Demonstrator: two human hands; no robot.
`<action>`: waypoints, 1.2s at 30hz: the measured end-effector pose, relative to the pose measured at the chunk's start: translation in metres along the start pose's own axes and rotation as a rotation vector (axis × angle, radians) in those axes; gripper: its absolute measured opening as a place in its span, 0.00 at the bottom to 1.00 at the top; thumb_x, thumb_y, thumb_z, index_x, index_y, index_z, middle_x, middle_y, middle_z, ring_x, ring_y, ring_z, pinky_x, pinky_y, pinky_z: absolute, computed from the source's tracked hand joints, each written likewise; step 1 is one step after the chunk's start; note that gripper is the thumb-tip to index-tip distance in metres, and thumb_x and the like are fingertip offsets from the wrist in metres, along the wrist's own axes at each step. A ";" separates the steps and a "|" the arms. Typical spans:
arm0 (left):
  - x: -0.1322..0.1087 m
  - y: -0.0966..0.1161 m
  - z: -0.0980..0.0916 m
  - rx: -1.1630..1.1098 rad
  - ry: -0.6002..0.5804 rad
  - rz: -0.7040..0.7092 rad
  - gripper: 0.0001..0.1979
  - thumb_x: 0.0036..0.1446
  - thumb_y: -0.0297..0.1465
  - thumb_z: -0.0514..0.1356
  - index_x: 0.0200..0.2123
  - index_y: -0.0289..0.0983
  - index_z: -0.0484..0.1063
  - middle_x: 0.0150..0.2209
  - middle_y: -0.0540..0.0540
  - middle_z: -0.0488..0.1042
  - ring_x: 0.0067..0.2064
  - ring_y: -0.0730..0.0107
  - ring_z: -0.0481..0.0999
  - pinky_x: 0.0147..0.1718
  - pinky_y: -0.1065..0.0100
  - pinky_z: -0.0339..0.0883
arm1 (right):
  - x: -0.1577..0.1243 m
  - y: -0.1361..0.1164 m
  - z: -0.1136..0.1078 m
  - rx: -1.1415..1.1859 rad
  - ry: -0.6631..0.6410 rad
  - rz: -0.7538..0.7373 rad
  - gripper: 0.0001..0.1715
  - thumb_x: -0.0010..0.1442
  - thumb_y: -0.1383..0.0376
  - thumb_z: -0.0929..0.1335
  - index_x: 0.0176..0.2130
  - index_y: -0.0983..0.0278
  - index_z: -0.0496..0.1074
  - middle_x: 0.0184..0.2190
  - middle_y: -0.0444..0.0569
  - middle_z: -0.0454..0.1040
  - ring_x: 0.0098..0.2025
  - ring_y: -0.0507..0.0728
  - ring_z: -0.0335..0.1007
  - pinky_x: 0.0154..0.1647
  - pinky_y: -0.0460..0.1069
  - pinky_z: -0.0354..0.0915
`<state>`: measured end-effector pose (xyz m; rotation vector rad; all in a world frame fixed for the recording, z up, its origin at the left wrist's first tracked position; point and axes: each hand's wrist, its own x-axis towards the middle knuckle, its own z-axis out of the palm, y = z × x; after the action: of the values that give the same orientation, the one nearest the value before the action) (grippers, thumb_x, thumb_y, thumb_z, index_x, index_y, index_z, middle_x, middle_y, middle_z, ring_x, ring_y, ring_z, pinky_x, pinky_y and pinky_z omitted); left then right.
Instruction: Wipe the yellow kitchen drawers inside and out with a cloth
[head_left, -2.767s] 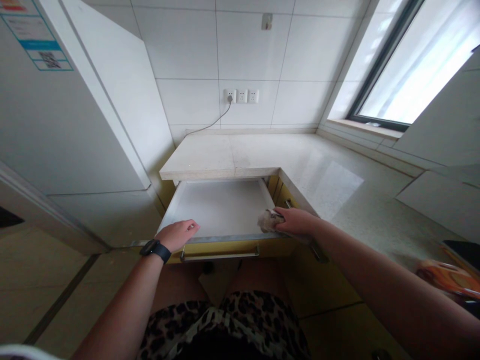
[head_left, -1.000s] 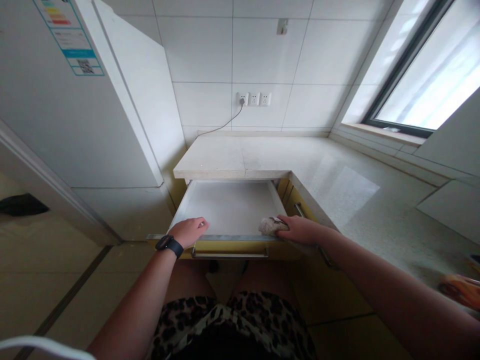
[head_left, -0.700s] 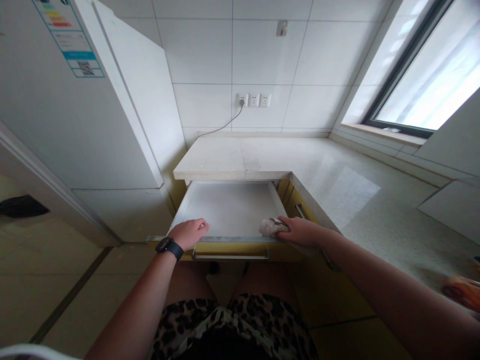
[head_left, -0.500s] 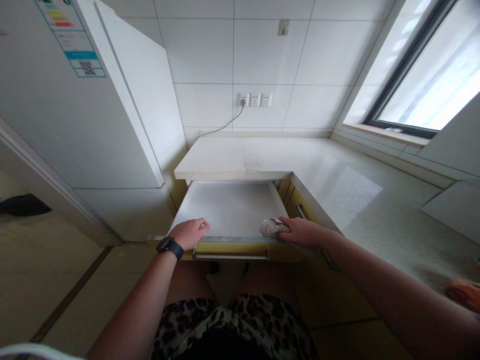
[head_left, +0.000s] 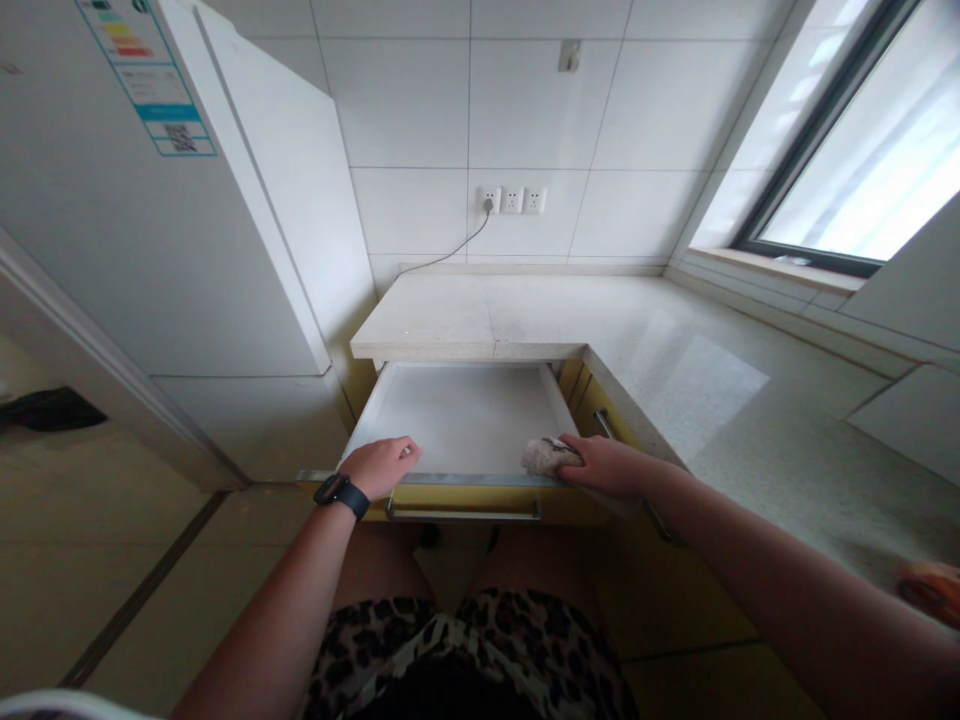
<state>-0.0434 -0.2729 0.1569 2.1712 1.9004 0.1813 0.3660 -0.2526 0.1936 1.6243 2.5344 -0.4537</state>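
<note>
An open drawer (head_left: 461, 415) with a white bottom and yellow front juts out below the pale countertop (head_left: 525, 315). My left hand (head_left: 379, 465), with a black watch on the wrist, rests curled over the drawer's front edge at the left. My right hand (head_left: 604, 463) is closed on a crumpled grey-beige cloth (head_left: 544, 456), pressed against the drawer's front right corner. A metal bar handle (head_left: 463, 513) runs along the drawer front below both hands.
A white refrigerator (head_left: 150, 220) stands close at the left. Wall sockets (head_left: 512, 199) with a plugged cable sit on the tiled wall behind. A window (head_left: 862, 160) is at the right. An orange object (head_left: 930, 590) lies at the counter's right edge.
Both hands stay where they were on the drawer's front edge; only the camera has drifted slightly, shifting the scene a little to the right.
</note>
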 end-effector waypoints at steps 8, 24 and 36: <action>-0.001 0.001 -0.001 -0.005 0.001 0.003 0.20 0.66 0.48 0.46 0.41 0.49 0.76 0.43 0.51 0.82 0.43 0.60 0.79 0.32 0.66 0.59 | -0.001 -0.002 -0.001 0.024 -0.006 0.002 0.35 0.60 0.47 0.64 0.60 0.63 0.68 0.47 0.60 0.78 0.47 0.67 0.76 0.46 0.54 0.64; -0.002 0.002 -0.002 -0.006 -0.009 -0.014 0.22 0.66 0.50 0.46 0.43 0.50 0.76 0.45 0.50 0.82 0.44 0.59 0.79 0.34 0.65 0.60 | -0.001 -0.004 -0.002 0.005 -0.007 -0.006 0.34 0.61 0.47 0.64 0.58 0.63 0.69 0.47 0.60 0.78 0.47 0.66 0.76 0.45 0.53 0.64; -0.004 0.007 -0.006 0.006 -0.009 -0.019 0.21 0.66 0.48 0.46 0.42 0.49 0.76 0.45 0.49 0.82 0.45 0.58 0.79 0.34 0.65 0.62 | -0.001 -0.003 -0.003 0.007 -0.011 0.003 0.37 0.60 0.47 0.65 0.62 0.63 0.66 0.50 0.61 0.77 0.50 0.68 0.75 0.48 0.54 0.64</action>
<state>-0.0391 -0.2769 0.1643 2.1534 1.9182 0.1629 0.3640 -0.2542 0.1971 1.6237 2.5252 -0.4702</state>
